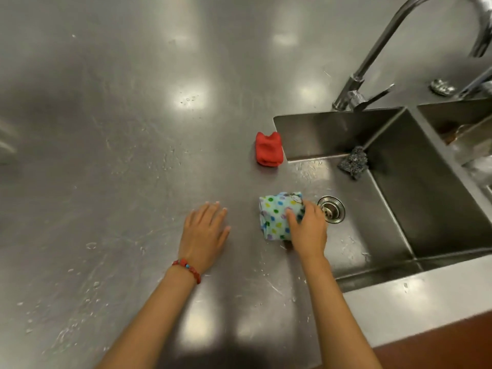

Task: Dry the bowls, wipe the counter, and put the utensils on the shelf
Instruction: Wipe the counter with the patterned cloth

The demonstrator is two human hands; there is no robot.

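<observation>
A person's right hand [308, 230] presses a folded, dotted cloth [277, 215] against a steel counter [119, 129], fingers curled over the cloth's right edge and gripping it, thumb laid across its top. The cloth sits just left of the sink [399, 198], close to the basin's near-left rim, with the drain [331, 209] showing just past the knuckles at 3 o'clock from the cloth. The left hand [205, 230] lies flat on the counter at 9 o'clock from the cloth, palm down, fingers spread narrowly and holding nothing; a red bead bracelet [186, 269] circles that wrist. A folded red cloth [268, 149] rests on the counter at 12 o'clock from the dotted one, touching or nearly touching the sink's left edge. In the basin's far corner sits a dark scouring pad [354, 161], at roughly 1 o'clock from the right hand. A curved faucet [372, 62] rises behind the sink, at 1 o'clock from the red cloth. Water drops and streaks mark the counter, thickest at 7 o'clock from the left hand. A second basin [458, 123] at far right holds something blurred, possibly dishes.
</observation>
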